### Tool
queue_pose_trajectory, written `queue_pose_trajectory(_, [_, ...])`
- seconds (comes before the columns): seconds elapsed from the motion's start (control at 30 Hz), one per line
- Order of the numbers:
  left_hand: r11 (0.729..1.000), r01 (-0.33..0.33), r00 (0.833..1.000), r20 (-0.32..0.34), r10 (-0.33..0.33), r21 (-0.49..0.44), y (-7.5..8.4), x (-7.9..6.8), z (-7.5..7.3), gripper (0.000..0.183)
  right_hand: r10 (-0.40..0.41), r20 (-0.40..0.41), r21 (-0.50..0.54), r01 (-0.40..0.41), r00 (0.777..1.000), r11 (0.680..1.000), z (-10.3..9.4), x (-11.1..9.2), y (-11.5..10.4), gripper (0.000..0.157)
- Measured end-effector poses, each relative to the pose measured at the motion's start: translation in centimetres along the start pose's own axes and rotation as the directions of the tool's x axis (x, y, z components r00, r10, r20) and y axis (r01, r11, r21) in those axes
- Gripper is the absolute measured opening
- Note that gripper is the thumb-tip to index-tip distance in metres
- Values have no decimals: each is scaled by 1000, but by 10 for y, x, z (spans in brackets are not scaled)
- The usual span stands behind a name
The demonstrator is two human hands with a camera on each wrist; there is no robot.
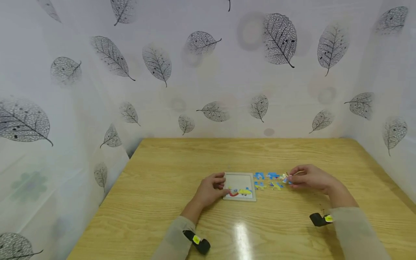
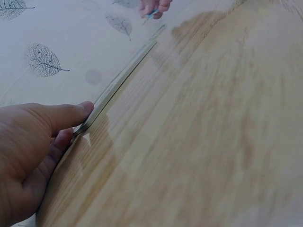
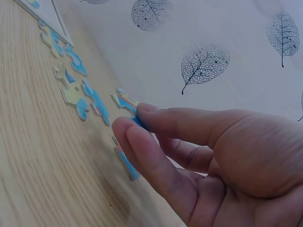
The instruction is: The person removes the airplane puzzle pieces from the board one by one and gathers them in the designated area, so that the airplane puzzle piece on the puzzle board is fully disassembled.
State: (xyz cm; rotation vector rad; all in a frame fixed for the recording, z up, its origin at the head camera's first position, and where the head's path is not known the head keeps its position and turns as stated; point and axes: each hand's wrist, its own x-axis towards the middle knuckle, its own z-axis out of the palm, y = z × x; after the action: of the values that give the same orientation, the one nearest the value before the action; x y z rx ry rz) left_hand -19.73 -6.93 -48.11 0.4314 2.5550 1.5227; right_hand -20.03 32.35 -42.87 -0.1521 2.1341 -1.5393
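Note:
A square puzzle tray [image 1: 238, 181] with a pale border lies on the table, and my left hand [image 1: 209, 190] grips its left edge. In the left wrist view the thumb [image 2: 78, 115] lies over the tray's rim [image 2: 111, 87], with fingers at its side. Fitted yellow, red and blue pieces [image 1: 245, 192] line the tray's near side. My right hand [image 1: 310, 177] pinches a colourful jigsaw piece [image 3: 125, 101] between thumb and fingertips, which partly hide it. Several blue and yellow loose pieces [image 1: 273, 175] lie between tray and right hand. Another piece [image 3: 126, 164] shows behind the right fingers.
The wooden table [image 1: 182, 155] runs back to a white curtain [image 1: 221, 79] printed with dark leaves, which also hangs at both sides. A black wrist device [image 1: 198, 242] is on the left sleeve, and another [image 1: 319, 219] is by the right sleeve.

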Motion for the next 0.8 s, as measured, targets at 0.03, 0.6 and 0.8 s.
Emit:
queue_pose_trajectory(0.03, [1000, 0, 1000, 0, 0, 1, 0, 0, 0, 47, 0, -1, -11, 0, 1000, 1000, -2, 0, 1, 44])
queue_pose_trajectory(0.6, [1000, 11, 1000, 1, -11, -15, 3, -1, 0, 47, 74, 4, -74, -74, 997, 995, -6, -1, 9, 29])
queue_pose_trajectory(0.8, [1000, 11, 1000, 5, -11, -11, 3, -1, -1, 47, 114, -53, -136, -120, 992, 983, -1, -3, 5, 29])
